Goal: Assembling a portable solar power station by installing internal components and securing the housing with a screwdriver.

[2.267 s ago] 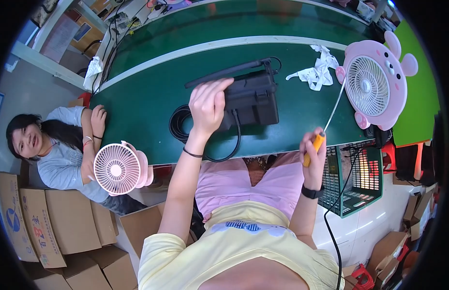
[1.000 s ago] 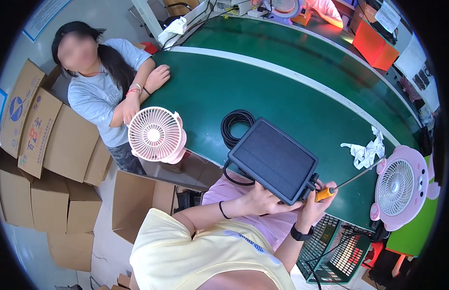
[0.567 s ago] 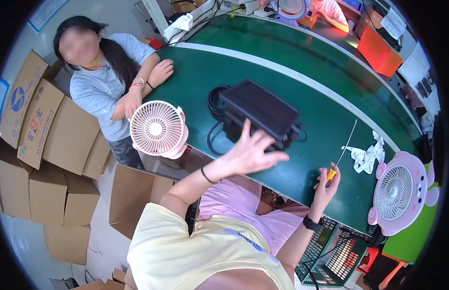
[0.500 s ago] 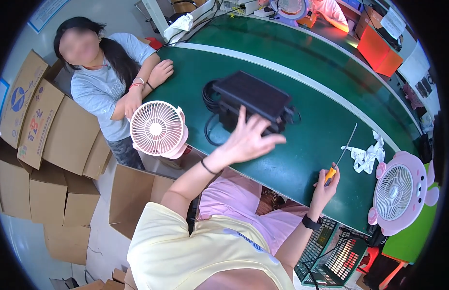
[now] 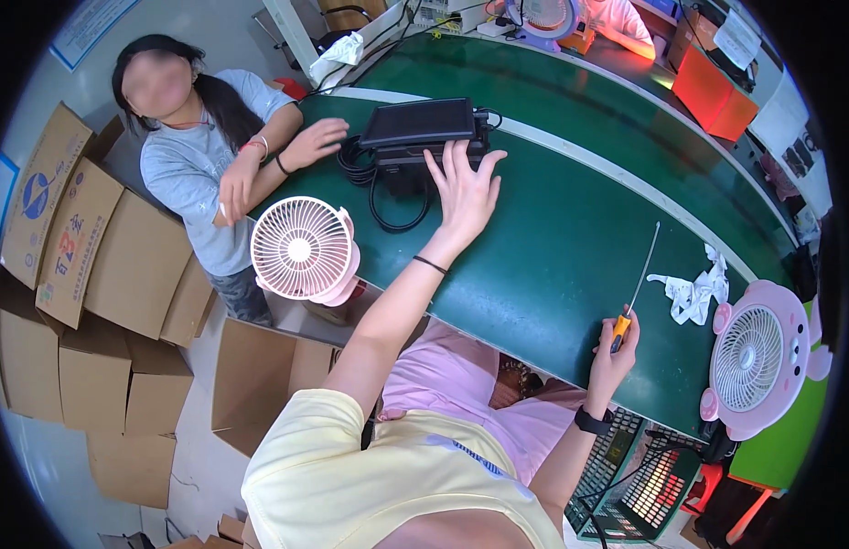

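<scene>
A black boxy device [image 5: 420,123] with a flat dark panel on top stands at the far side of the green table [image 5: 534,265]. Its black cable [image 5: 354,163] lies coiled at its left, and one loop hangs toward me. My left hand [image 5: 467,190] is stretched out with fingers spread, the fingertips against the device's near edge. In my right hand [image 5: 615,352], near the table's front edge, is a screwdriver [image 5: 621,331] with a yellow and black handle, its long shaft pointing up and away. Crumpled white paper [image 5: 692,291] lies right of the screwdriver.
A pale pink fan [image 5: 301,249] stands at the table's left edge, and a pink animal-shaped fan [image 5: 754,361] at the right. A co-worker [image 5: 219,156] leans on the table's far left. Cardboard boxes [image 5: 123,265] stack at left; a green crate [image 5: 635,476] sits below the table.
The black device has moved away and to the left, turning, with my left hand following it. The co-worker's hand has reached toward the cable. My right hand has barely moved.
</scene>
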`<state>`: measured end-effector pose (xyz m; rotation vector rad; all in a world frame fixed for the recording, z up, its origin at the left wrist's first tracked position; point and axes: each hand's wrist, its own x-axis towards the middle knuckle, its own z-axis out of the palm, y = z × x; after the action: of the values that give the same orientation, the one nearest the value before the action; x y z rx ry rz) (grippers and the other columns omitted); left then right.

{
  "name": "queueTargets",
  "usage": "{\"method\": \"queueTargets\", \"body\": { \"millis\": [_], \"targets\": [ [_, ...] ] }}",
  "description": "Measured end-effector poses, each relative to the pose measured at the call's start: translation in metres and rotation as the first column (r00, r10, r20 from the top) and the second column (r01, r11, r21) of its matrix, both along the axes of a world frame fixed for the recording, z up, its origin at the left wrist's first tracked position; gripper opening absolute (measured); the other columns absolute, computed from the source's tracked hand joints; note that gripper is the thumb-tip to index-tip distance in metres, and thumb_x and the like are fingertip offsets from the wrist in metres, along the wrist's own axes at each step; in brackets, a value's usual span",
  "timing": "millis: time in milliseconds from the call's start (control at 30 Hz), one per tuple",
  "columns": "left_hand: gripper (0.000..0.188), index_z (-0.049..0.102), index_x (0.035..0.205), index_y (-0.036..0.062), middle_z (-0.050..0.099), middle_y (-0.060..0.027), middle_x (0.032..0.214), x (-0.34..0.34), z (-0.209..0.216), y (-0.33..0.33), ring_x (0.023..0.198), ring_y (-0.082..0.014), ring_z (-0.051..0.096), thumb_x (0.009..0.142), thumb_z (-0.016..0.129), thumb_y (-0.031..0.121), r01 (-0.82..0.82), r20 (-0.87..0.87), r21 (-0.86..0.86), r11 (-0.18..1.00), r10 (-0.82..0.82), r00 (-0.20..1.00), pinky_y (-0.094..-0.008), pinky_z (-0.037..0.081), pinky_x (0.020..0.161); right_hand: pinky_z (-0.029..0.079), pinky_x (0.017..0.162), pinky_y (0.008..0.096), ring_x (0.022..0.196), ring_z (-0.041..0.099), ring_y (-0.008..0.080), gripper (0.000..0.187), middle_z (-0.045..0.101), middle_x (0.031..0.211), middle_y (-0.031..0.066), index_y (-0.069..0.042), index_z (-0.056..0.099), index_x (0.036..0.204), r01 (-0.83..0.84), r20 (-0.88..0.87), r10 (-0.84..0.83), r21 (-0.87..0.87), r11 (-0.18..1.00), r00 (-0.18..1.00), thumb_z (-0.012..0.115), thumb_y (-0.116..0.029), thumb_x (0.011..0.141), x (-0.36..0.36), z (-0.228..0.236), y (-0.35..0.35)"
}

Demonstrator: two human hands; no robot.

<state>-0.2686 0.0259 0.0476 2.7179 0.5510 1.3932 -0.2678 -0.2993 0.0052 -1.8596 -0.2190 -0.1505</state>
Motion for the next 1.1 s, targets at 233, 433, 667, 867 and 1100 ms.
{"method": "queueTargets", "body": {
  "millis": [233,433,667,867,1100],
  "targets": [
    [0.022,0.064,0.101,0.0127,0.062,-0.0050,0.097,0.012,0.018,-0.034,0.084,-0.0246,0.062,0.080,0.066,0.004,0.513,0.256,0.006,0.859,-0.497,0.829,-0.0381,0.048,0.073,0.045,0.055,0.0175,0.070,0.054,0.0045,0.042,0.065,0.096,0.0024,-0.007,0.050,0.138,-0.056,-0.044,0.061,0.111,0.992,0.997,0.060,-0.013,0.098,0.011,-0.004,0.001],
    [0.012,0.062,0.091,0.0132,0.061,-0.0053,0.080,0.022,0.013,-0.132,0.071,-0.0240,0.064,0.081,0.068,0.010,0.919,0.143,-0.176,0.351,-0.915,0.377,-0.0356,0.053,0.059,0.040,0.054,0.0152,0.068,0.052,0.0029,0.040,0.064,0.096,0.0000,-0.010,0.050,0.138,-0.126,-0.112,0.147,0.175,0.976,0.983,0.059,-0.018,0.099,0.073,0.029,-0.015],
    [0.016,0.059,0.098,0.0108,0.055,-0.0074,0.082,-0.014,-0.057,-0.216,0.071,-0.0248,0.062,0.089,0.064,0.023,0.930,-0.262,-0.367,0.013,-0.961,-0.090,-0.0389,0.052,0.062,0.050,0.058,0.0317,0.066,0.063,0.0180,0.038,0.066,0.086,0.0080,-0.013,0.053,0.132,0.005,0.192,0.009,-0.072,0.997,0.981,0.062,-0.020,0.096,0.148,0.009,0.021],
    [0.013,0.063,0.099,0.0096,0.052,-0.0067,0.083,-0.010,-0.041,-0.194,0.076,-0.0230,0.061,0.090,0.061,0.019,0.895,-0.238,-0.445,-0.039,-0.958,-0.160,-0.0371,0.053,0.067,0.054,0.067,0.0397,0.076,0.069,0.0351,0.039,0.069,0.087,0.0175,-0.015,0.057,0.128,0.075,0.224,-0.028,-0.202,0.977,0.974,0.066,-0.020,0.091,0.152,-0.001,0.018],
    [0.013,0.063,0.100,0.0102,0.053,-0.0062,0.081,-0.010,-0.042,-0.194,0.075,-0.0238,0.062,0.089,0.063,0.018,0.905,-0.232,-0.425,-0.024,-0.963,-0.135,-0.0383,0.052,0.065,0.053,0.067,0.0357,0.077,0.070,0.0280,0.039,0.071,0.089,0.0131,-0.016,0.059,0.127,0.205,0.233,-0.172,-0.128,0.970,0.957,0.068,-0.022,0.090,0.156,-0.012,0.016]
  ]
}}
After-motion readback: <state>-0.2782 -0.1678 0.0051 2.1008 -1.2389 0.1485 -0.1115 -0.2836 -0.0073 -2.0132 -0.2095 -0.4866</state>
